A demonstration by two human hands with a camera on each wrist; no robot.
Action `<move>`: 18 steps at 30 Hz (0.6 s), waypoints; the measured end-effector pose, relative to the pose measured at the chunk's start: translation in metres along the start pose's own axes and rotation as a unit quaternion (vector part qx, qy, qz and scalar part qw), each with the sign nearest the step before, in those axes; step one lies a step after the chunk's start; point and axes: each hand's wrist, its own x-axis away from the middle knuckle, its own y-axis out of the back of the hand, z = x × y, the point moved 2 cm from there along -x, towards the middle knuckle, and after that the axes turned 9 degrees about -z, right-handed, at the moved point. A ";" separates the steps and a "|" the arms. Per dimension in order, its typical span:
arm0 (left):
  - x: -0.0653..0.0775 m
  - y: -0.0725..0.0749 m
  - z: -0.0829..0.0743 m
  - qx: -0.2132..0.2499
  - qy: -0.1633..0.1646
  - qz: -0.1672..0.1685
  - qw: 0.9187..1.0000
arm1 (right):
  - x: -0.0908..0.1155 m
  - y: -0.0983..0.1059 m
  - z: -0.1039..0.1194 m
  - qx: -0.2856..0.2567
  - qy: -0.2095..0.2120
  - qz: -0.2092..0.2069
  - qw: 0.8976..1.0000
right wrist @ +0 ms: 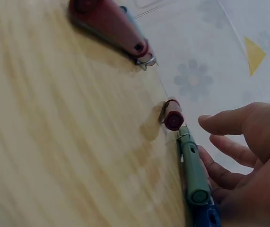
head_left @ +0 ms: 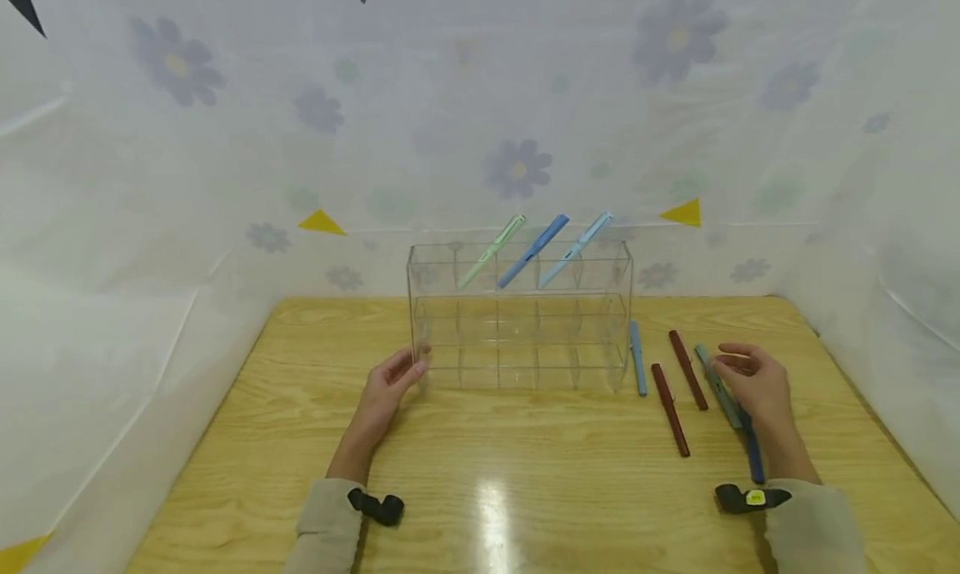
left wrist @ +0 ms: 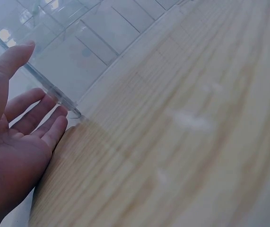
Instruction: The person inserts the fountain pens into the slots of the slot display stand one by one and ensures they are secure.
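Note:
A clear tiered pen rack [head_left: 517, 353] stands on the table. My left hand [head_left: 390, 382] is at its left end, fingertips touching the side panel and thumb stretched apart from them. In the rack's top tier lean a light green pen [head_left: 491, 252], a blue pen [head_left: 533, 252] and a light blue pen [head_left: 576, 250]. My right hand [head_left: 756, 386] is over a grey-green pen [right wrist: 195, 172], its thumb raised clear and its other fingers close along the pen's far side. Beneath that hand lies a dark blue pen [head_left: 753, 453], partly hidden.
Two dark red pens, the nearer pen [head_left: 671, 411] and the farther pen [head_left: 688, 370], lie left of my right hand. A grey-blue pen [head_left: 637, 359] lies beside the rack's right end. White flowered sheeting [head_left: 517, 99] encloses the wooden table [head_left: 420, 474] at the back and sides.

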 end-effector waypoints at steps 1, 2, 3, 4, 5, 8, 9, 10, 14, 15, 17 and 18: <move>0.000 0.000 0.001 0.000 0.001 -0.001 1.000 | 0.000 -0.001 -0.001 0.015 0.003 0.001 1.000; 0.000 0.000 0.001 0.000 0.001 -0.001 1.000 | 0.000 -0.002 -0.002 0.030 0.006 0.002 1.000; 0.000 0.000 0.001 -0.001 0.001 -0.001 1.000 | 0.001 -0.003 -0.002 0.045 0.010 0.004 0.999; 0.000 0.001 0.001 -0.001 0.001 -0.002 1.000 | 0.001 -0.005 -0.002 0.058 0.014 0.004 0.998; 0.000 0.001 0.001 -0.001 0.000 -0.002 1.000 | 0.001 -0.005 -0.002 0.070 0.017 0.005 0.997; 0.001 0.000 0.000 -0.005 -0.003 0.000 1.000 | 0.001 -0.008 -0.002 0.092 0.026 0.006 0.995; 0.002 0.000 0.000 -0.007 -0.003 0.001 1.000 | 0.001 -0.008 -0.002 0.098 0.027 0.007 0.995; 0.002 0.000 0.000 -0.008 -0.003 0.000 1.000 | 0.001 -0.008 -0.002 0.105 0.028 0.007 0.994; 0.001 -0.001 0.000 -0.014 -0.001 -0.001 1.000 | 0.001 -0.008 -0.002 0.124 0.028 0.011 0.992; 0.001 -0.001 0.000 -0.013 0.000 -0.003 1.000 | 0.001 -0.008 -0.002 0.128 0.027 0.011 0.991; 0.000 -0.001 0.000 -0.014 0.001 -0.004 1.000 | 0.000 -0.008 -0.003 0.131 0.021 0.011 0.991; 0.000 -0.001 0.000 -0.013 0.000 -0.003 1.000 | 0.000 -0.008 -0.003 0.133 0.017 0.010 0.991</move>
